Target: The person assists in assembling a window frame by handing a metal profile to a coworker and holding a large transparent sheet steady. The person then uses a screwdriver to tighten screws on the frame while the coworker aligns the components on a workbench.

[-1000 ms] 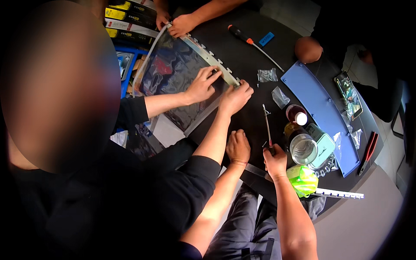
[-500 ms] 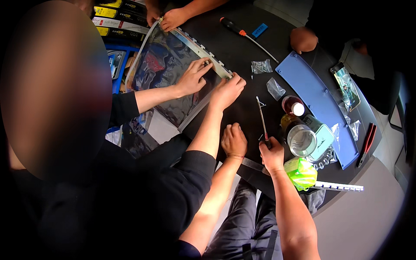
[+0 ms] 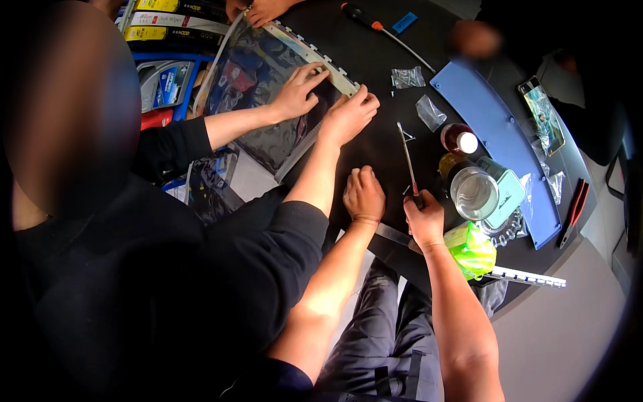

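My right hand [image 3: 424,218] is closed around the dark handle of a screwdriver [image 3: 410,164]. Its long thin shaft points away from me over the dark table, and small screw-like pieces [image 3: 410,137] lie beside it. Curled on the table's near edge, my left hand [image 3: 365,194] hides whatever is under its fingers. Beyond it, a co-worker's two hands [image 3: 348,115] press on a pale notched strip [image 3: 343,83] along the edge of a clear plastic sheet [image 3: 268,137]. Another person's hand [image 3: 268,10] touches the strip's far end.
Right of my hand stand a glass jar [image 3: 474,194], a white-capped bottle [image 3: 459,139], a teal box [image 3: 508,201] and a bright green packet [image 3: 471,251]. A long blue panel [image 3: 499,147], red-handled pliers [image 3: 575,211], small bags [image 3: 431,112] and a second screwdriver [image 3: 362,17] lie farther out.
The whole view has shifted, so things sit higher in the picture. My hands and the screwdriver keep nearly the same places on the table; the co-worker's hands stay on the strip.
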Available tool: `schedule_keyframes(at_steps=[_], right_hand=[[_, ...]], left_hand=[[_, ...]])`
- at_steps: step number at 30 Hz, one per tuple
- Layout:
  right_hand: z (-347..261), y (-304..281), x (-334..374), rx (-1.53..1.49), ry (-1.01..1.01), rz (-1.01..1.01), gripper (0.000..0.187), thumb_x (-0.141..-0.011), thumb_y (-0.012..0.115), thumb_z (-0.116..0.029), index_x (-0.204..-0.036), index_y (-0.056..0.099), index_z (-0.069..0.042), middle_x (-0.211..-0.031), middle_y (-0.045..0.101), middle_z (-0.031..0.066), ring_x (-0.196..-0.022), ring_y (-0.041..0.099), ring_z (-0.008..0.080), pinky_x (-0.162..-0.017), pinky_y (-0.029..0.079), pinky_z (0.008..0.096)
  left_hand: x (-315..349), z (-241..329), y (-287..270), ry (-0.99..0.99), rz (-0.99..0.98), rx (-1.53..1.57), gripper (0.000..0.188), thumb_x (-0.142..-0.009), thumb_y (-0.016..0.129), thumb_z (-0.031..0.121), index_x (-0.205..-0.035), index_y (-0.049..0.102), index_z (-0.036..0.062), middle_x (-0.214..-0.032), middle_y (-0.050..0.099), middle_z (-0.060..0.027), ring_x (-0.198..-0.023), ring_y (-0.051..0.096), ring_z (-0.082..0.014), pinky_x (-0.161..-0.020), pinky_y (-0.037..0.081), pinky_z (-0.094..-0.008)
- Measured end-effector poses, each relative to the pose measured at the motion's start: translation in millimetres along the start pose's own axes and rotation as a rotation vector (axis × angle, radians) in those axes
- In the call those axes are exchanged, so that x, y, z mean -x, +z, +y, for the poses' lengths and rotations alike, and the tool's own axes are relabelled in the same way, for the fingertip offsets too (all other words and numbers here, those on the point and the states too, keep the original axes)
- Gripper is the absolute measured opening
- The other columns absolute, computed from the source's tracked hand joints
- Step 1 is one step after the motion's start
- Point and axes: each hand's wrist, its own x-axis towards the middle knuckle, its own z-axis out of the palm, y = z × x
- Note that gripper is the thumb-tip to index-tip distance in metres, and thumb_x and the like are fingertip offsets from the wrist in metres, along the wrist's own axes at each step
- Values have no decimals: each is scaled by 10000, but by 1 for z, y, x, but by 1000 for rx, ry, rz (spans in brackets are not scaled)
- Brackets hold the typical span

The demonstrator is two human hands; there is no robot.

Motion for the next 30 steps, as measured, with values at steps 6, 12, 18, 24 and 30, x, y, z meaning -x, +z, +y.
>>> schedule_keyframes(at_steps=[6, 12, 18, 24, 30], right_hand=[[10, 3, -5, 70, -37, 26, 243, -808, 668, -256, -778, 576, -33, -630, 555, 91, -584, 523, 210, -610, 458, 354], [13, 1, -5, 75, -36, 24, 266, -811, 674, -272, -772, 578, -27, -624, 552, 96, -581, 521, 222, -609, 455, 358], [13, 1, -5, 102, -17, 26, 276, -817, 678, -275, -760, 567, -28, -613, 541, 95, -573, 509, 200, -595, 450, 346], [11, 1, -4, 120, -3, 19, 287, -818, 676, -287, -758, 563, -29, -621, 553, 101, -578, 522, 214, -599, 456, 355], [10, 1, -3, 134, 10, 32, 293, -812, 678, -297, -759, 565, -32, -636, 567, 107, -588, 536, 231, -611, 463, 360]], left_hand=[[-5, -3, -1, 5, 12, -57, 137, -892, 589, 131, -1020, 555, 95, -892, 555, -99, -819, 594, -315, -672, 497, -426], [-3, 2, -4, -32, -31, 18, 125, -920, 552, 140, -1029, 567, 80, -925, 567, -121, -871, 600, -350, -707, 493, -448], [-3, 0, -4, -30, -28, 23, 121, -919, 553, 135, -1025, 567, 78, -919, 568, -119, -864, 600, -348, -697, 493, -446], [-3, -3, -1, 9, 10, -15, 173, -865, 615, 112, -1026, 554, 95, -874, 557, -93, -810, 599, -310, -663, 499, -422], [-4, -2, -2, 26, 26, 3, 167, -866, 612, 107, -1023, 555, 92, -871, 555, -96, -802, 596, -313, -651, 494, -426]])
